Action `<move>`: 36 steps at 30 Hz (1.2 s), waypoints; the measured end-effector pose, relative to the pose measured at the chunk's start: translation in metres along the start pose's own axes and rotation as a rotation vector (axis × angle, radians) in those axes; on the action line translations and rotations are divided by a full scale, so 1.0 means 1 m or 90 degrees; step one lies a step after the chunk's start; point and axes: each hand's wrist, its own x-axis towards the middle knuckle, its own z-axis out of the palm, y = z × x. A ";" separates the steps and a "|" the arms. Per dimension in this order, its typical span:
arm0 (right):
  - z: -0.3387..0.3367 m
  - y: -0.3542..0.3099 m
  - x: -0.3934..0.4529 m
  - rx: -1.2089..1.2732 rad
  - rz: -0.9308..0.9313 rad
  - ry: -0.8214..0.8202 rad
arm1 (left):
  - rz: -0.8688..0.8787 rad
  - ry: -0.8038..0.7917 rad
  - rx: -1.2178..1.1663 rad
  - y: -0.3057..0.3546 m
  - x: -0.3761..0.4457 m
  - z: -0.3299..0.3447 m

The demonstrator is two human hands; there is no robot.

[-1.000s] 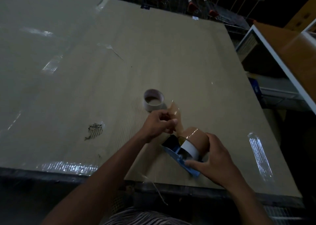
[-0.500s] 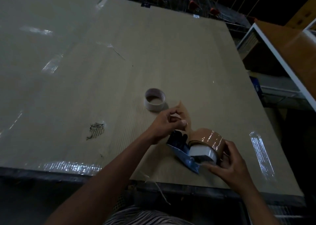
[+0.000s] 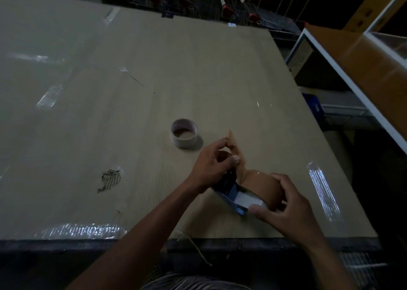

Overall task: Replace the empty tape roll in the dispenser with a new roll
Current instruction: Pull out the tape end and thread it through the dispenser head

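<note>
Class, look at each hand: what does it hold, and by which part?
The left hand pinches the tape's loose end. The right hand grips the new brown roll around its outer curve, seated in the blue dispenser.

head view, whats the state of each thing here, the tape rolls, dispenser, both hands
new brown tape roll: seated in the dispenser, loose end pulled out
tape end: peeled free, raised, pinched by the left hand
dispenser: on the table, loaded
empty core: lying flat on the cardboard, apart from the hands
left hand: pinching the tape end
right hand: gripping the roll and dispenser
</note>
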 end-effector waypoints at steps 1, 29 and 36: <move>0.002 0.000 -0.001 -0.029 -0.005 0.027 | 0.006 -0.004 0.010 0.002 0.001 0.001; -0.001 0.005 0.011 -0.002 0.038 -0.003 | -0.017 -0.116 -0.041 -0.001 0.024 0.013; -0.003 0.015 0.062 0.328 0.083 -0.156 | -0.006 -0.206 -0.075 0.013 0.032 0.022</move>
